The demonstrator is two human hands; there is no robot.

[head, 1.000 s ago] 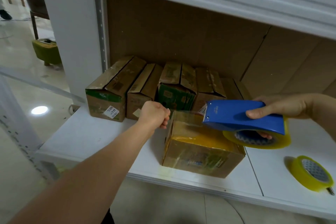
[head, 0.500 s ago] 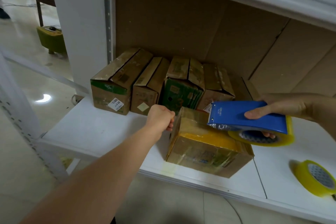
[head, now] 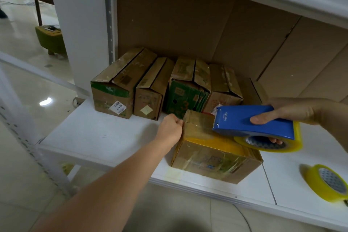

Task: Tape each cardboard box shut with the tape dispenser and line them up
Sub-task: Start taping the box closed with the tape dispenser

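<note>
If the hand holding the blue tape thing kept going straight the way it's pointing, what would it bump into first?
Probably the other hand. The right hand aims the tape dispenser leftward across the top of the front box, and the left hand grips that box's far left edge. Depth is hard to judge, so it might pass just above.

Shelf: we saw a white shelf board with a seam toward its right.
Far row: we counted four cardboard boxes side by side against the brown backing.
Near middle: a taped box lay at the near edge.
Near right: a yellow tape roll rested on the board.
</note>
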